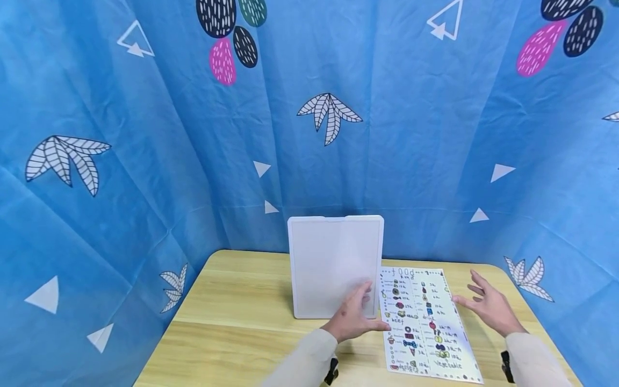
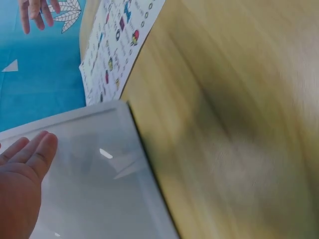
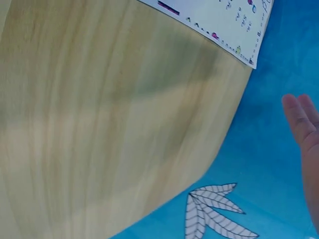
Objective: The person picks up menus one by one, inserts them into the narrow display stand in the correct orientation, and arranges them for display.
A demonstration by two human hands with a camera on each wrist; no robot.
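Observation:
A white rectangular panel (image 1: 321,258) with a thin raised rim stands upright toward the back of the table. Low at its right side, my left hand (image 1: 355,317) overlaps it in the head view, thumb spread away from the fingers and nothing in its grasp. From the left wrist, the fingers of that hand (image 2: 27,174) appear in front of the glossy panel (image 2: 104,184). Just right of the panel lies a white handwritten food list (image 1: 420,322) with small coloured drawings. My right hand (image 1: 490,303) hovers by the sheet's right edge, fingers apart and holding nothing.
Light wood-grain tabletop (image 1: 232,322) carries both the panel and the sheet. Blue printed curtain (image 1: 411,161) encloses the table at the back and sides, close behind the panel. The table's rounded right corner (image 3: 207,172) borders the curtain.

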